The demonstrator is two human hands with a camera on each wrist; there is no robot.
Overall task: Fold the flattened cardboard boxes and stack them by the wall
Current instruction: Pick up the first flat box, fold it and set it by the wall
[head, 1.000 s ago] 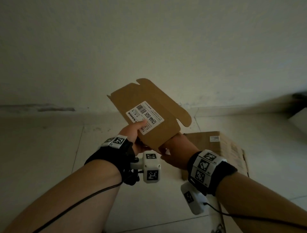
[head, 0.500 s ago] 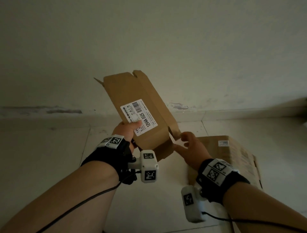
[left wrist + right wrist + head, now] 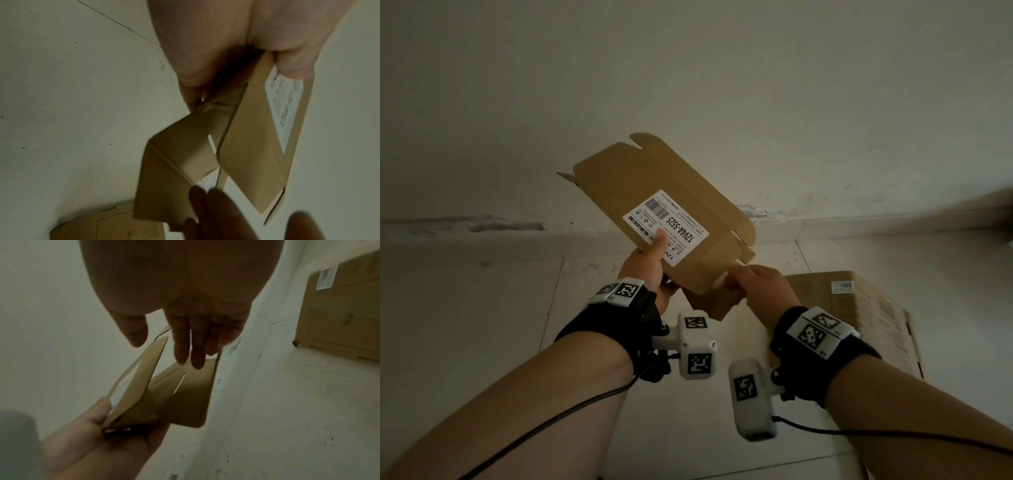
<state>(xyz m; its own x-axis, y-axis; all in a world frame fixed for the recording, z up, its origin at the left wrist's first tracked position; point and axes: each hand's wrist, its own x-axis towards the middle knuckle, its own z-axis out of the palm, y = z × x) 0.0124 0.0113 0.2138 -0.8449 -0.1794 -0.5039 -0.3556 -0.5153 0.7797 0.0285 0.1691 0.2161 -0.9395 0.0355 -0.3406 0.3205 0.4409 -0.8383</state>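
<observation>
Holding a small flattened brown cardboard box point(image 3: 671, 219) up in front of the pale wall point(image 3: 688, 85), the left hand point(image 3: 650, 274) pinches its lower corner: the thumb lies straight on the box's white printed label point(image 3: 666, 228) and the other fingers are behind the panel. The head view shows the label's barcode and the bold code "12V4A-5525"; the smaller lines of print are too fine to read. The right hand point(image 3: 760, 291) sits at the lower right edge of the box, fingertips on a folded-out flap; from the head view it cannot be told whether those fingers grip or only touch.

The right wrist view answers part of that: the right fingers point(image 3: 197, 344) hang fairly straight and close together, their tips resting on the inner panels, with the thumb apart on the other side of a flap. It also shows the box partly opened into angled panels, which the head view hides. The left wrist view shows the same open hollow beyond the left fingers, though blurred.

Beyond the right hand, a larger brown cardboard carton point(image 3: 859, 308) with a small white sticker point(image 3: 842, 286) lies on the tiled floor point(image 3: 482, 325) near the wall; its print is illegible.
</observation>
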